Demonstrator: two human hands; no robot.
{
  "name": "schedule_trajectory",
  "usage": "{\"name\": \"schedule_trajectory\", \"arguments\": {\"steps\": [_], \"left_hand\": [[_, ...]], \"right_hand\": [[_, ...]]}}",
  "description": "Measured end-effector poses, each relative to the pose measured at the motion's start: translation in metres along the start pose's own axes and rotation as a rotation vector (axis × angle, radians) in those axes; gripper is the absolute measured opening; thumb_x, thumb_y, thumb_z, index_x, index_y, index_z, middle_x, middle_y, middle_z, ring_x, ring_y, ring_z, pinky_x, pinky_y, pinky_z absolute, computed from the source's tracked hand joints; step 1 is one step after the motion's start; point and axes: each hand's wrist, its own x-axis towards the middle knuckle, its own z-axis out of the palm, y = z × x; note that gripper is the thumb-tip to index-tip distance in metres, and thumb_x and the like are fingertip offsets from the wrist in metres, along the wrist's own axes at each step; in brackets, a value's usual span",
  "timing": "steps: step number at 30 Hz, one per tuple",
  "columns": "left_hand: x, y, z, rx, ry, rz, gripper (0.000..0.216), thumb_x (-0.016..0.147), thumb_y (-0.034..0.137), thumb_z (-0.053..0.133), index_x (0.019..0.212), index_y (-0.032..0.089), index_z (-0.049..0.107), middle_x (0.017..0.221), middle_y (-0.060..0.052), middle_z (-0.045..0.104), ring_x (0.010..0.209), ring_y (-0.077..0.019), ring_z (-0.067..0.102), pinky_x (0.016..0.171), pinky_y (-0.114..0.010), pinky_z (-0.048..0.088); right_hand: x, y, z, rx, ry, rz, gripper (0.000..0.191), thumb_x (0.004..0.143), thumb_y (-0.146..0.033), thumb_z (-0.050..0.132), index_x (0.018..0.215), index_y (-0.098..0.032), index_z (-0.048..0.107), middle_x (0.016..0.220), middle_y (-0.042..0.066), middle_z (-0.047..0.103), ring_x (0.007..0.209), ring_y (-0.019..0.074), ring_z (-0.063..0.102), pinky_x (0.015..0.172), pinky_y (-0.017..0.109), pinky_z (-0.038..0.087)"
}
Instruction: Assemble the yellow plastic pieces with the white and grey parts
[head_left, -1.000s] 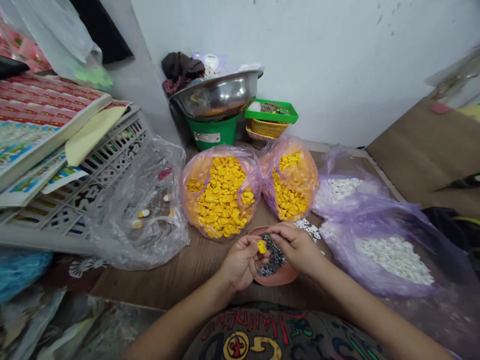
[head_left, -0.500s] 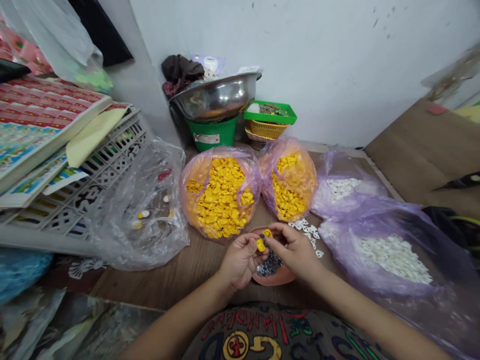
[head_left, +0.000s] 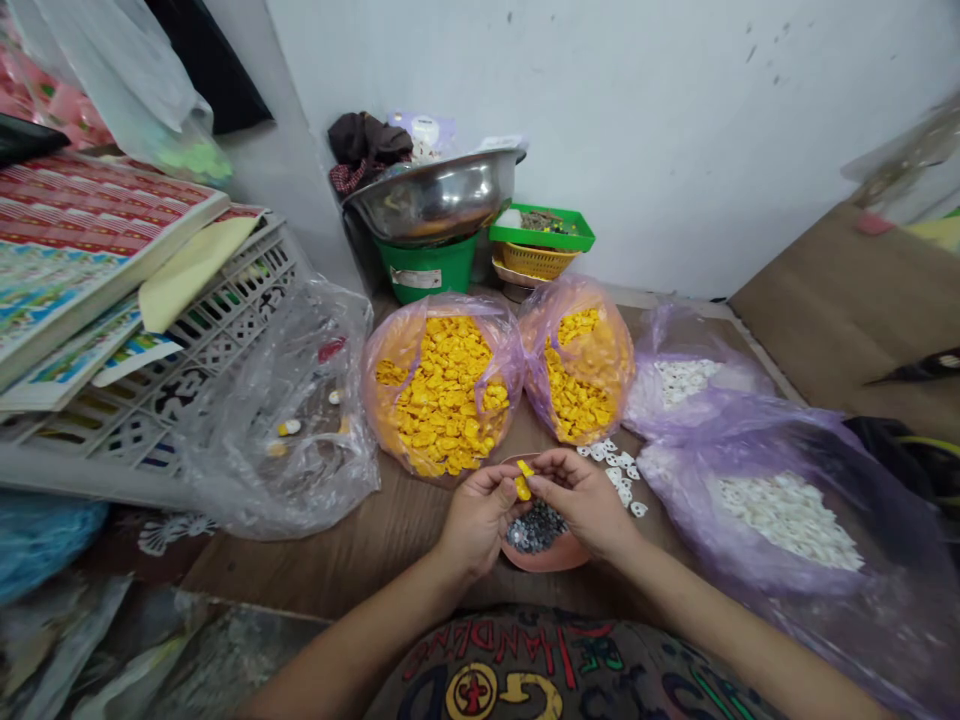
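Observation:
My left hand (head_left: 474, 515) and my right hand (head_left: 581, 498) meet over a pink dish (head_left: 559, 553) of small dark grey pieces (head_left: 534, 526). Between the fingertips of both hands is a small yellow piece (head_left: 523, 483); a second yellow piece seems to touch it at the top. Just beyond the hands stand two purple bags of yellow pieces (head_left: 441, 390), (head_left: 576, 372). A few loose white pieces (head_left: 619, 467) lie on the wooden table right of my right hand.
Two purple bags of white pieces (head_left: 780, 515), (head_left: 686, 376) fill the right side. A crumpled clear bag (head_left: 289, 410) and a white crate (head_left: 176, 375) under printed sheets lie left. At the back wall stand a steel bowl (head_left: 435, 195) on a green bucket and a green tray (head_left: 541, 228).
Both hands have risen slightly and drawn together over the dish. The right hand came off the dark pieces and now pinches the yellow piece with the left.

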Motion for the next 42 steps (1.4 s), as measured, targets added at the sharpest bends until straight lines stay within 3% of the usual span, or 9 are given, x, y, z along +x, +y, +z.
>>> {"name": "schedule_trajectory", "arguments": {"steps": [5, 10, 16, 24, 33, 37, 42], "left_hand": [[0.001, -0.002, -0.001, 0.006, -0.011, 0.009, 0.027, 0.045, 0.023, 0.081, 0.064, 0.014, 0.064, 0.065, 0.000, 0.067, 0.057, -0.0099, 0.061, 0.055, -0.020, 0.050], [0.001, -0.002, -0.001, -0.020, -0.009, 0.044, 0.028, 0.046, 0.020, 0.080, 0.069, 0.016, 0.064, 0.070, 0.000, 0.067, 0.063, -0.0107, 0.061, 0.059, -0.021, 0.050], [0.001, -0.003, 0.001, -0.016, -0.024, 0.070, 0.029, 0.045, 0.019, 0.080, 0.070, 0.015, 0.066, 0.067, 0.000, 0.069, 0.063, -0.0110, 0.062, 0.061, -0.021, 0.049], [-0.001, -0.005, 0.000, 0.023, -0.027, 0.107, 0.026, 0.043, 0.020, 0.081, 0.066, 0.015, 0.068, 0.065, -0.001, 0.070, 0.060, -0.0108, 0.062, 0.061, -0.021, 0.049], [0.001, -0.005, 0.001, 0.062, 0.001, 0.114, 0.027, 0.044, 0.025, 0.081, 0.065, 0.015, 0.067, 0.064, 0.000, 0.069, 0.059, -0.0102, 0.061, 0.059, -0.021, 0.049], [0.004, -0.005, -0.003, 0.109, -0.042, 0.134, 0.030, 0.043, 0.026, 0.081, 0.070, 0.017, 0.069, 0.067, 0.000, 0.070, 0.062, -0.0101, 0.061, 0.061, -0.021, 0.048], [0.004, -0.005, -0.010, 0.222, -0.110, 0.209, 0.031, 0.047, 0.029, 0.079, 0.076, 0.020, 0.071, 0.075, 0.000, 0.070, 0.070, -0.0116, 0.061, 0.069, -0.022, 0.046]], "right_hand": [[0.000, 0.002, 0.000, 0.024, 0.037, 0.054, 0.026, 0.061, -0.035, 0.069, 0.079, -0.018, 0.064, 0.083, 0.004, 0.069, 0.077, 0.0176, 0.064, 0.072, 0.033, 0.052], [-0.008, -0.004, -0.002, -0.206, 0.085, -0.180, 0.013, 0.068, -0.026, 0.064, 0.080, -0.022, 0.067, 0.086, 0.005, 0.069, 0.080, 0.0186, 0.063, 0.077, 0.037, 0.051], [-0.013, -0.013, -0.003, -0.397, 0.005, -0.389, 0.014, 0.072, -0.020, 0.060, 0.082, -0.023, 0.069, 0.087, 0.006, 0.069, 0.083, 0.0193, 0.063, 0.077, 0.037, 0.050], [-0.012, -0.020, -0.003, -0.450, -0.021, -0.457, 0.014, 0.073, -0.019, 0.059, 0.081, -0.024, 0.069, 0.082, 0.003, 0.070, 0.076, 0.0168, 0.064, 0.072, 0.032, 0.053], [-0.011, -0.014, -0.006, -0.446, -0.063, -0.399, 0.015, 0.076, -0.022, 0.057, 0.084, -0.023, 0.069, 0.085, 0.004, 0.070, 0.078, 0.0173, 0.065, 0.072, 0.032, 0.053], [-0.009, -0.011, -0.009, -0.519, -0.095, -0.487, 0.016, 0.078, -0.022, 0.055, 0.087, -0.023, 0.068, 0.087, 0.005, 0.070, 0.080, 0.0169, 0.064, 0.073, 0.032, 0.053], [-0.003, -0.015, -0.017, -0.645, -0.237, -0.611, 0.019, 0.082, -0.021, 0.050, 0.095, -0.020, 0.064, 0.094, 0.009, 0.068, 0.089, 0.0176, 0.062, 0.078, 0.033, 0.051]]}}
